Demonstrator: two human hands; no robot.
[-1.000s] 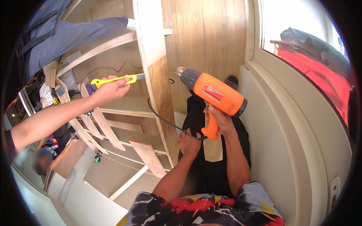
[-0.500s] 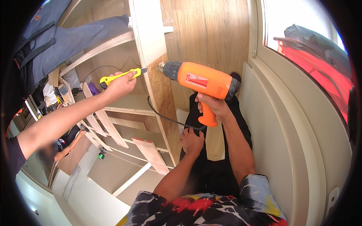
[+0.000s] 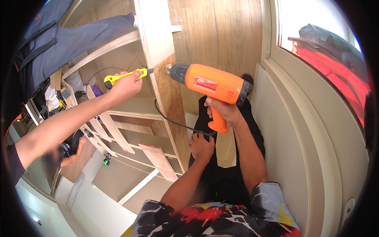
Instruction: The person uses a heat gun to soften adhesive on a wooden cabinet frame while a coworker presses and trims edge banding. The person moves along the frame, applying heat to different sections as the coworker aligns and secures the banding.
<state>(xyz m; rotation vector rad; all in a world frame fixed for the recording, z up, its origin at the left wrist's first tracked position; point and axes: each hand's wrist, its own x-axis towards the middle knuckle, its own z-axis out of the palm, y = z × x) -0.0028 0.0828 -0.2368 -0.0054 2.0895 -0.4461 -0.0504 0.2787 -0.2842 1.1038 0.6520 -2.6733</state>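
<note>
My right hand [image 3: 221, 110] grips the orange-and-black heat gun [image 3: 214, 82] by its handle; the metal nozzle points left at the brown edge strip [image 3: 169, 94] on an upright board, near the knife blade. My left hand [image 3: 202, 147] is low at my dark-trousered legs, fingers curled by the black cord [image 3: 177, 125]; what they hold, if anything, is hidden. A co-worker's hand [image 3: 127, 87] from the left holds a yellow utility knife [image 3: 111, 80], its blade at that board's edge.
Wooden cabinet frames [image 3: 134, 116] with loose planks [image 3: 156, 158] fill the left, with grey bags [image 3: 83, 33] above and another person [image 3: 73, 152] working beyond. A beige wall [image 3: 288, 130] lines the right, with a window showing red fabric [image 3: 327, 75] behind it.
Since a second ago the heat gun has swung up and left, levelling toward the board edge. The co-worker's knife has moved slightly right and up. Over the last half second little has changed.
</note>
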